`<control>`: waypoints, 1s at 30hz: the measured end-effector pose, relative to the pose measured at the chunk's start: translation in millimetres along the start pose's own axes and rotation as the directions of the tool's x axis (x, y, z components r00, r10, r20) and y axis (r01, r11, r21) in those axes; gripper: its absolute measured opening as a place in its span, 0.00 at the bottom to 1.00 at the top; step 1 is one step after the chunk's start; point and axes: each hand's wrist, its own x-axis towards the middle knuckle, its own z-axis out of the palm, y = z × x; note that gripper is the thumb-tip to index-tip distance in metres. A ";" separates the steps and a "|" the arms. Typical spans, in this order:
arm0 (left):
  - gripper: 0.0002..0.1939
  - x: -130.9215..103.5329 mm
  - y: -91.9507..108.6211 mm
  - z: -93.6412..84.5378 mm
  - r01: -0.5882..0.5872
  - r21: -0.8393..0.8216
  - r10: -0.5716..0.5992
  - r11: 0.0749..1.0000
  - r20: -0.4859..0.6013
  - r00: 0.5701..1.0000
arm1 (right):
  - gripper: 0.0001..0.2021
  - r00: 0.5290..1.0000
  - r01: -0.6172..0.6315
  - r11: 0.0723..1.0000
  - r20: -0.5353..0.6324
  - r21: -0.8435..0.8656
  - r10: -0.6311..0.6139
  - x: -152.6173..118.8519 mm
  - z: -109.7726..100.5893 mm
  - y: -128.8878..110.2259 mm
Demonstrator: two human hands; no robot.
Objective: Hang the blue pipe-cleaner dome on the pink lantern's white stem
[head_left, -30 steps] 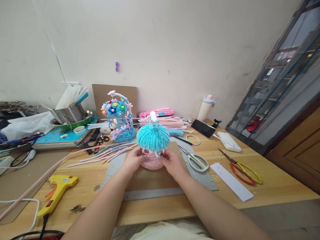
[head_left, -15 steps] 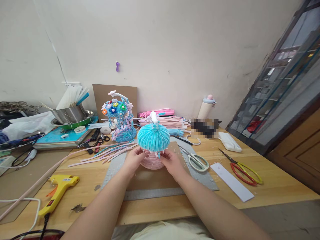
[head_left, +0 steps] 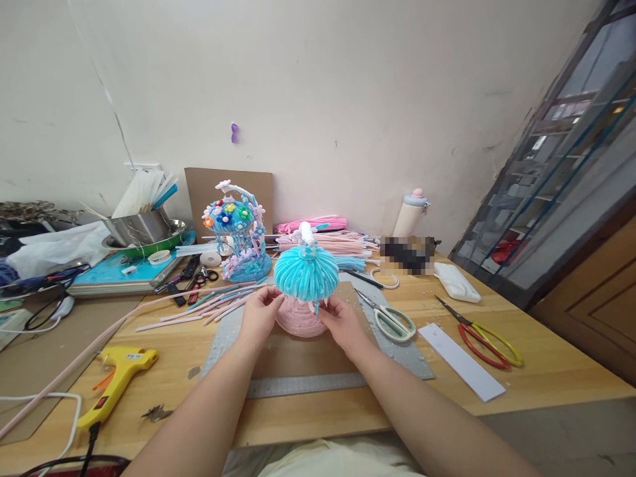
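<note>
Between my hands stands a pipe-cleaner ornament with a pleated bright blue dome (head_left: pixel 307 273), a white curved stem (head_left: pixel 306 233) on top and a round pink base (head_left: pixel 301 322). My left hand (head_left: pixel 262 317) is at the dome's lower left edge, beside the base, thumb and fingers drawn together; what they pinch is too small to tell. Below the dome's right edge, the fingers of my right hand (head_left: pixel 344 322) are closed near a small pink and blue hanging strand (head_left: pixel 315 307), apparently pinching it. The underside of the dome is hidden.
A brown board (head_left: pixel 293 361) on a grey cutting mat (head_left: pixel 415 364) lies beneath the ornament. A flower-covered ornament (head_left: pixel 238 228) stands behind left. Scissors (head_left: pixel 395 322), red-and-yellow-handled scissors (head_left: pixel 489 344) and a white strip (head_left: pixel 462 361) lie right; a yellow glue gun (head_left: pixel 116 381) lies left.
My left hand has shifted slightly left, its thumb drawing away from in front of the pink base, more of which shows. My right hand and the ornament have barely moved.
</note>
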 end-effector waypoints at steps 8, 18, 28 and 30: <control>0.11 -0.8 2.8 -1.0 0.006 0.111 -0.003 0.994 -0.029 1.000 | 0.11 1.000 -0.013 1.000 -0.015 0.021 0.013 -1.0 2.1 -6.5; 0.12 -3.4 7.2 -0.3 0.037 0.198 -0.029 0.980 -0.042 0.999 | 0.11 1.000 -0.010 1.000 -0.029 0.014 0.011 -2.7 3.5 -12.7; 0.10 -9.0 23.2 -3.6 -0.118 0.081 0.135 0.990 -0.258 0.956 | 0.09 0.986 0.007 0.998 -0.165 -0.058 -0.017 -6.5 2.8 -15.0; 0.09 -17.6 31.1 -3.4 -0.154 0.048 0.162 0.987 -0.318 0.934 | 0.08 0.968 0.021 0.998 -0.248 -0.062 -0.036 -9.5 3.0 -17.2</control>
